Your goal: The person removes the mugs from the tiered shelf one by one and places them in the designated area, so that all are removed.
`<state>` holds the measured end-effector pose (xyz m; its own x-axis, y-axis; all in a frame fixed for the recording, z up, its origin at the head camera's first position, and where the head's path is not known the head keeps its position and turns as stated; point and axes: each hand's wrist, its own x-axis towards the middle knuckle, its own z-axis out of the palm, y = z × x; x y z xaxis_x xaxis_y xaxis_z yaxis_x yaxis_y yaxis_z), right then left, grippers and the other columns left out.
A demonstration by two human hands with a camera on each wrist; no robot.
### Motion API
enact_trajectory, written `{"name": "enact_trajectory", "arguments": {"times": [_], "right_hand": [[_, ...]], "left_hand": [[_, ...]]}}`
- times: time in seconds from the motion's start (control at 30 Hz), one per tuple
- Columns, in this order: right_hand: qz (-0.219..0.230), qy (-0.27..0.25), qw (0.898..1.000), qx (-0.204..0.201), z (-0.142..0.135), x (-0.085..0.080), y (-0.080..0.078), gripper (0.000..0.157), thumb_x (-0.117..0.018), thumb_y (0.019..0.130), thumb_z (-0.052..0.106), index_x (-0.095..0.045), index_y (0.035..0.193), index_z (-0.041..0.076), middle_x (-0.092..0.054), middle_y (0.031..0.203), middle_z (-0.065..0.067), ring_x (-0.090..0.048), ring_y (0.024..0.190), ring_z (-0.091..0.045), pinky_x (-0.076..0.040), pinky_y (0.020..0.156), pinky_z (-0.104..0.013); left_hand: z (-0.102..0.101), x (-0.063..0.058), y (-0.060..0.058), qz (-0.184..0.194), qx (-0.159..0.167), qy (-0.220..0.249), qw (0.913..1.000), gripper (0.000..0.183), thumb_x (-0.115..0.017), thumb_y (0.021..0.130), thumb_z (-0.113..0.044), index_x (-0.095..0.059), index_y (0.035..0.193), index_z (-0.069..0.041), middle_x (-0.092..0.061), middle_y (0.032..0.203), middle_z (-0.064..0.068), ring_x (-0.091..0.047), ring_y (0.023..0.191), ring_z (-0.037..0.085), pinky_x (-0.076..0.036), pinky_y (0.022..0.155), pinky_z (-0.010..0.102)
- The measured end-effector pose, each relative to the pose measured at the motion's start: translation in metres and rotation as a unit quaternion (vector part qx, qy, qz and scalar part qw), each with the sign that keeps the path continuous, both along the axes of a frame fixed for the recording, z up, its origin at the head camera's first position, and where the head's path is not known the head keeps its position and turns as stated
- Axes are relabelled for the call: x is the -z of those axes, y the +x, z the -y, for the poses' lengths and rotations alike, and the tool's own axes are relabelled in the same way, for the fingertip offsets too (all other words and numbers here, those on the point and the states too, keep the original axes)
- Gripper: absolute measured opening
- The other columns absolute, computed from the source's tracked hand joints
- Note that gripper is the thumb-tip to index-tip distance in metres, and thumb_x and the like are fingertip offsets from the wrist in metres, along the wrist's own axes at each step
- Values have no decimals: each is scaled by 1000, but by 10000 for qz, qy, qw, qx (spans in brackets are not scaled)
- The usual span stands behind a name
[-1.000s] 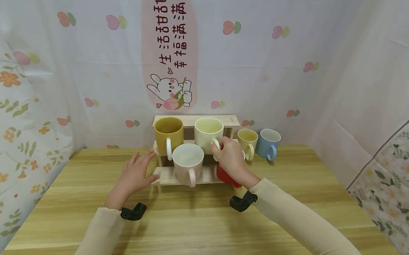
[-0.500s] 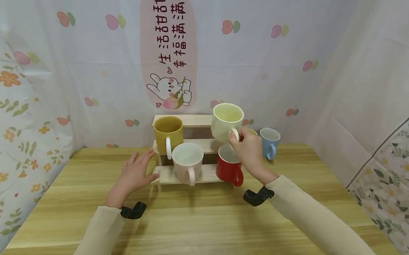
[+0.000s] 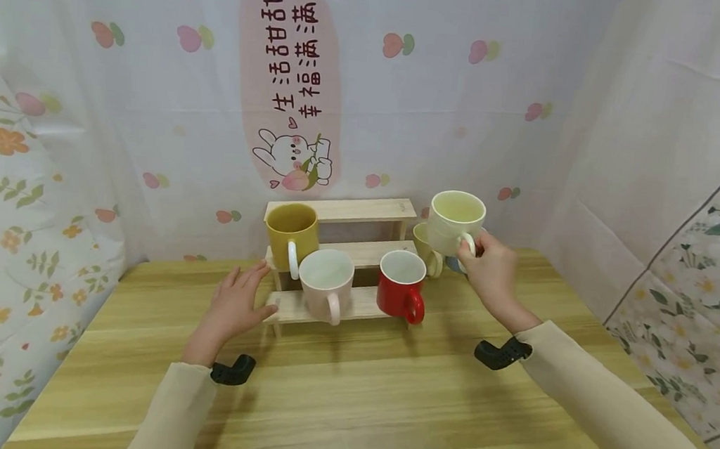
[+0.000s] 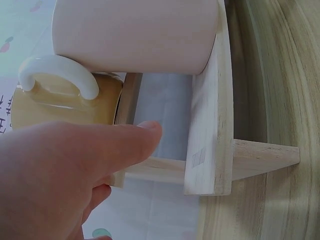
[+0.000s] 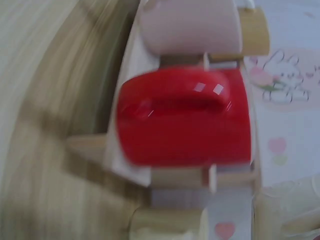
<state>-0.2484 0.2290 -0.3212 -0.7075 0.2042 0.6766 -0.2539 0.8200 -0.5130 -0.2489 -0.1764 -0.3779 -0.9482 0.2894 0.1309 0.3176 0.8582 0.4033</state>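
My right hand [image 3: 490, 270] pinches the handle of a pale yellow-green mug [image 3: 448, 230], holding it upright in the air right of a tiered wooden rack [image 3: 342, 211]. Fingers spread, my left hand [image 3: 231, 306] rests at the rack's left end. A mustard mug [image 3: 291, 234] with a white handle stands on the middle tier. On the lowest tier are a pale pink mug [image 3: 320, 285] and a red mug [image 3: 396, 291]. In the left wrist view, my thumb [image 4: 115, 145] lies near the mustard mug [image 4: 65, 107]. The right wrist view is blurred, with the red mug [image 5: 185, 135] filling its middle.
Behind the held mug, a small yellow mug [image 3: 421, 240] stands on the wooden table [image 3: 345, 407], partly covered. Only a sliver of a blue mug [image 3: 454, 264] shows beside it. A printed curtain [image 3: 186, 98] hangs behind the rack.
My right hand has lifted the pale yellow-green mug off the rack and carried it right, uncovering the red mug and covering most of the blue one. The left hand stays in place.
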Motion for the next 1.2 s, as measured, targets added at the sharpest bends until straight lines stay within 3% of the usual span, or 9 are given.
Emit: {"name": "enact_trajectory", "arguments": {"times": [0.37,0.6,0.83,1.0,1.2], "right_hand": [[236,300,9987,336,-32,41,-1,26,-63,81,10,-51,58,5,-49,52,-5,-42,48,-17,-30,45,-27],[170,306,9989,325,-34,60,-9,25,-63,80,9,-52,58,4,-49,52,-5,-43,47,-19,-30,44,-27],[343,351,9983,305,-32,86,-5,27,-63,78,7,-48,56,6,-45,50,-3,-40,46,-16,-28,43,-26],[594,200,9974,347,-32,94,-2,29,-64,79,8,-46,56,8,-44,52,-3,-39,47,-16,-29,44,-26],[513,265,9979,281,-28,98,-6,29,-64,79,8,-46,56,6,-43,52,-3,-39,48,-17,-29,45,-27]], "left_hand": [[1,-1,-2,-27,6,90,10000,73,-67,89,-26,-31,148,-4,-24,156,15,-8,140,52,-9,108,70],[1,-1,-3,-71,12,97,9999,73,-68,88,-27,-32,148,-4,-25,156,15,-9,140,52,-10,109,70],[4,6,6,-221,0,22,9998,72,-71,85,-25,-37,145,-2,-29,154,16,-15,138,54,-14,108,70],[4,7,8,-212,-31,80,9997,72,-71,86,-25,-36,146,-3,-29,155,15,-15,138,54,-14,107,72],[0,4,4,-261,-68,94,9996,72,-70,87,-25,-36,146,-4,-28,155,15,-14,139,53,-13,107,71]]}}
